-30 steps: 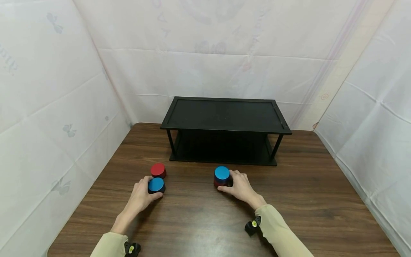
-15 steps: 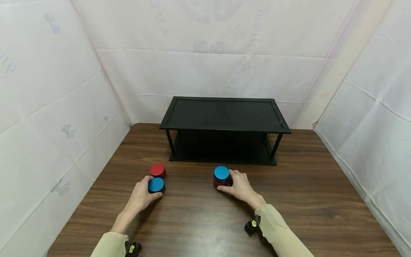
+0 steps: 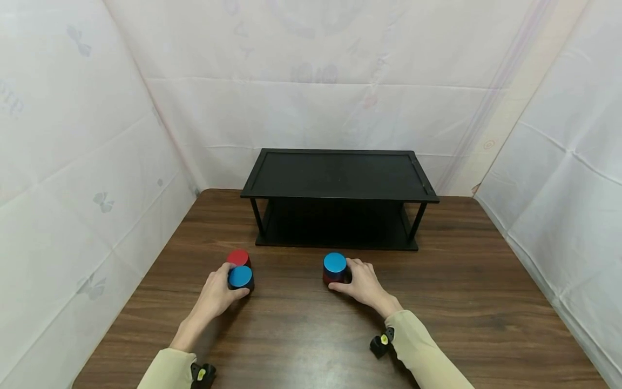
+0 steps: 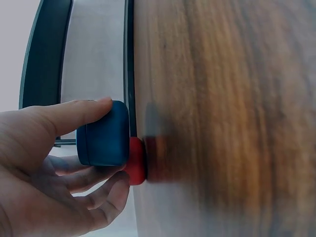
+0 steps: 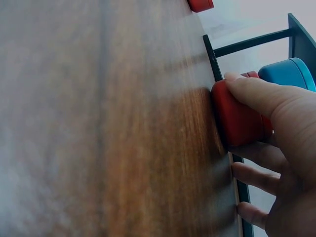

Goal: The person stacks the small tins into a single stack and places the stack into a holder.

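Note:
My left hand [image 3: 214,294] pinches a small round blue tin [image 3: 240,276] between thumb and fingers. In the left wrist view this blue tin [image 4: 104,138] is raised off the tabletop, and a red tin [image 4: 137,160] stands on the wood just beyond it. From the head, that red tin [image 3: 238,256] shows partly hidden behind the blue one. Over at the middle of the table, my right hand [image 3: 363,283] grips the lower red tin [image 5: 239,116] of a two-tin stack. On top of it sits a second blue tin [image 3: 335,262].
Behind the tins stands a black two-level shelf [image 3: 340,175] on the brown wooden table [image 3: 301,329]. White sheeting [image 3: 311,108] encloses the table at the back and both sides.
My left hand has lifted the blue tin and shifted it slightly right and toward the red tin, covering more of it. The right hand keeps its hold on the stack, unmoved.

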Demonstrator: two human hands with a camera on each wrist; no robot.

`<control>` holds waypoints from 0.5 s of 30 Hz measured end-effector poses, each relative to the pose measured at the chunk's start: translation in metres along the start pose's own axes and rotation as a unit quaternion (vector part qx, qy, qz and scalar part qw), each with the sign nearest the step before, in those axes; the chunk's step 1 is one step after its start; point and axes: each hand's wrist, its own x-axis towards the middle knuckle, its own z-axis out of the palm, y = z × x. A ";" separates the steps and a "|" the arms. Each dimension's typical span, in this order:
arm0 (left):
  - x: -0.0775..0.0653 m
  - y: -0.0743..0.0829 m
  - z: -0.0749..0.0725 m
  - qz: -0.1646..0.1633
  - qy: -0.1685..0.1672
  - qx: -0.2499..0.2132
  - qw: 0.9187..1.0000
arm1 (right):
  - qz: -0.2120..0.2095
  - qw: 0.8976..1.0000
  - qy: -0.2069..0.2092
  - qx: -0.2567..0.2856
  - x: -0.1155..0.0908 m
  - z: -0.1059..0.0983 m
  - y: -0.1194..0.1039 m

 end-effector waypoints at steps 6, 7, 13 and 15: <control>0.004 0.008 -0.001 0.008 0.000 -0.001 1.000 | -0.001 1.000 0.001 -0.002 0.000 0.000 -0.001; 0.004 0.009 -0.001 0.009 -0.001 -0.001 1.000 | 0.000 1.000 0.001 -0.002 -0.001 0.000 -0.001; 0.009 0.018 -0.002 0.022 0.005 0.001 1.000 | 0.002 1.000 0.000 0.001 -0.001 -0.001 -0.002; 0.011 0.020 -0.002 0.028 0.009 0.001 1.000 | 0.001 1.000 0.000 0.001 -0.001 -0.001 -0.002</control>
